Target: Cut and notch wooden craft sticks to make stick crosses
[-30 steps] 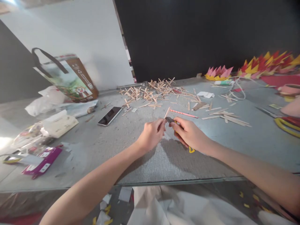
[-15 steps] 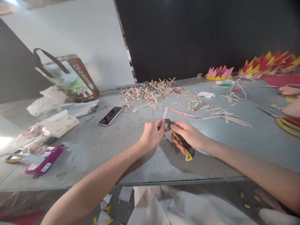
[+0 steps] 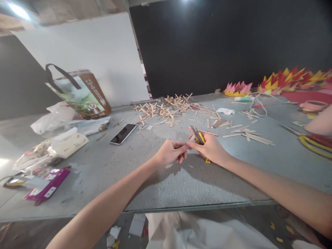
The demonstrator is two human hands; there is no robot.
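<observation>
Over the middle of the grey table [image 3: 103,183], my left hand [image 3: 172,151] is closed, its thumb and fingers pinched at something too small to make out. Its fingertips meet those of my right hand [image 3: 209,147]. My right hand is wrapped round a black and yellow utility knife [image 3: 199,136], whose dark front end points up and away. A short piece of pale wooden stick [image 3: 192,137] shows beside the knife at the right fingers. Just behind lies a pink patterned pencil [image 3: 211,134]. Several loose craft sticks [image 3: 256,138] lie to the right.
A heap of craft sticks [image 3: 168,109] lies at the back. A phone [image 3: 123,134], a shopping bag [image 3: 90,97] and a purple packet [image 3: 48,185] are on the left. Yellow-handled scissors [image 3: 311,145], a tape roll [image 3: 313,105] and paper crowns [image 3: 285,81] are on the right, near another person's arm [image 3: 321,121].
The stick that stood up from my left fingers no longer shows upright. My right hand has turned the knife steeper, and both hands' fingertips have come together. The view has tilted up slightly.
</observation>
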